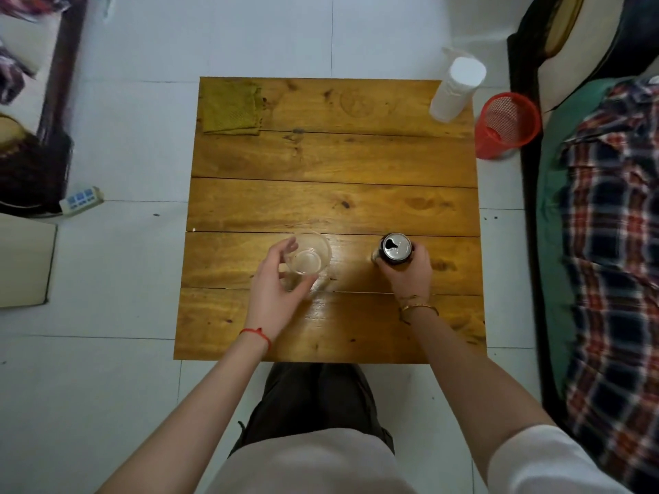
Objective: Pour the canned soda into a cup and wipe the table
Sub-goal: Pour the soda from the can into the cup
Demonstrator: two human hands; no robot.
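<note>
We stand at the near edge of the wooden table (331,205) with both hands already on the task's things. Our left hand (274,283) curls round the clear cup (308,253), thumb on one side and fingers on the other, and the cup stands upright on the near half of the table, left of centre. Our right hand (410,272) grips the soda can (395,248) from its near side; the can stands upright too, its long axis vertical, its mouth already open and turned toward the far-left. The can sits to the right of the cup, apart from it, with bare wood between. So the pour, as we judge it, calls for the right hand to lift the can and tip it leftward over the cup's rim while the left steadies the cup. The green cloth (231,108) waits at the far left corner, well apart from both hands.
</note>
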